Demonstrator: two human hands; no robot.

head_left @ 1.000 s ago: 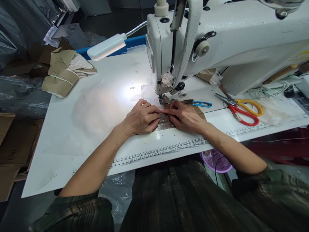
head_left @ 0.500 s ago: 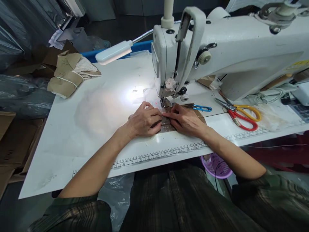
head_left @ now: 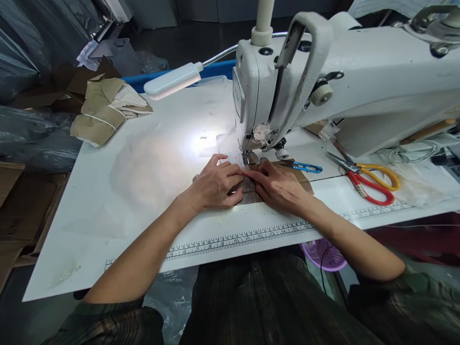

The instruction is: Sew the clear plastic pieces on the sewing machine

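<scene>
Just in front of the sewing machine's needle area, a small sheer fabric piece lies on the white table. My left hand rests at its left side, fingers curled and pressed down on it. From the right, my right hand pinches near the fabric's upper part, its index fingertip close to my left fingers. What is between the fingertips is too small to make out. Under and beside my right hand is a brown flat piece. Blue thread snips lie just beyond that hand.
Scissors with red and yellow handles lie to the right. A lamp hangs over the table's back. A wrapped bundle sits at the back left corner. A printed ruler runs along the front edge, above a purple basket.
The view has shifted slightly, so the machine and scissors appear larger and farther right. Both hands keep nearly the same pose at the fabric.
</scene>
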